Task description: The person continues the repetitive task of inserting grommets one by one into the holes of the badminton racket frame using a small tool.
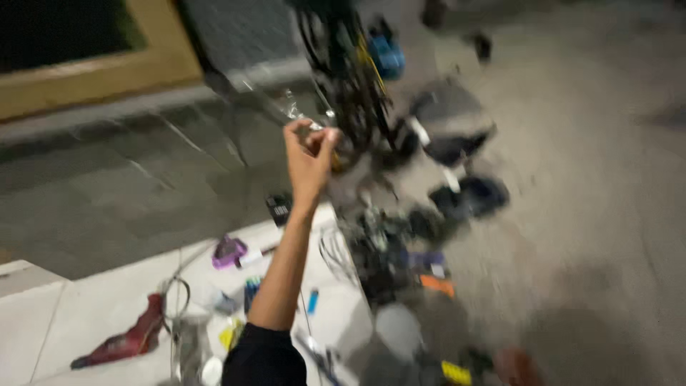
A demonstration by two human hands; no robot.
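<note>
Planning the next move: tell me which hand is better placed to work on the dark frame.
Left, likely. The only hand in view is raised beside the dark frame, its arm entering left of centre. The right hand is unseen. Blur hides any grip.

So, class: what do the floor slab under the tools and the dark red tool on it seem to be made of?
Slab: pale, smooth, with straight joints, probably tile or polished stone. Dark red tool: dull, moulded-looking body, likely plastic or rubber, though blur leaves it open.
</note>
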